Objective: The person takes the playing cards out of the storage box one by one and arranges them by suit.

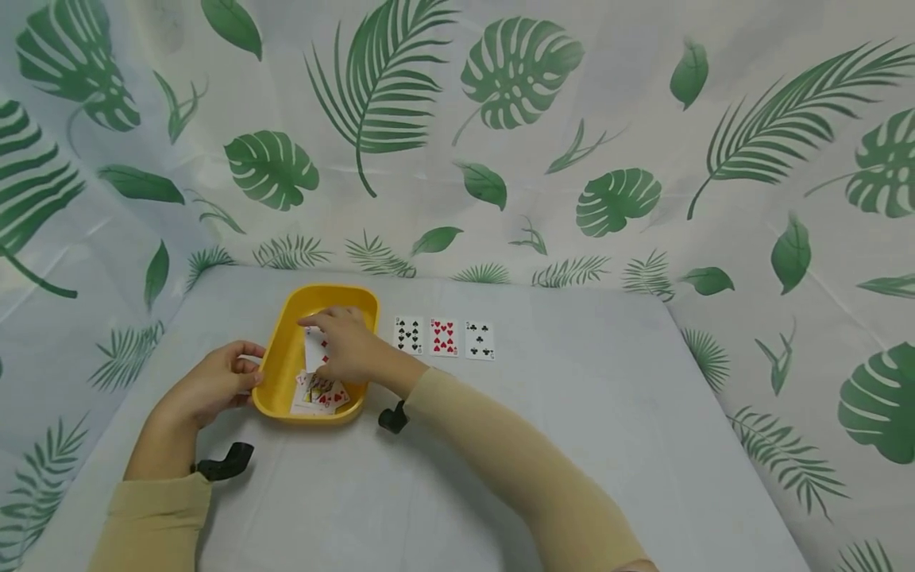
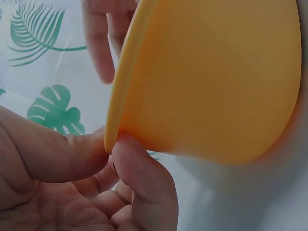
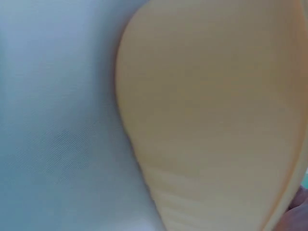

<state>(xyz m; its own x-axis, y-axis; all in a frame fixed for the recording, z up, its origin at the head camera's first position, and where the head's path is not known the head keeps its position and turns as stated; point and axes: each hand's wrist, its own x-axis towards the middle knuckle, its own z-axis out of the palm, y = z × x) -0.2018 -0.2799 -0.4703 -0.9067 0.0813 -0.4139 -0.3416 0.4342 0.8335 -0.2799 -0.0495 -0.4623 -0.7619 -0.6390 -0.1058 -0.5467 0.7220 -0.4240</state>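
smooth rounded yellow plastic tray point(image 1: 280, 373) on pale cloth. left hand point(image 1: 214, 383) pinches its left rim, thumb over finger. right hand point(image 1: 348, 345) reaches over it, fingers clamped on a playing card point(image 1: 313, 349).

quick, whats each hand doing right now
Left hand: pinching the rim of the yellow tray.
Right hand: over the tray, holding a playing card.

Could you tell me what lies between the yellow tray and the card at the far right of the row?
In the head view, two cards: a black-suited card nearest the yellow tray, then a red hearts card, before the rightmost card.
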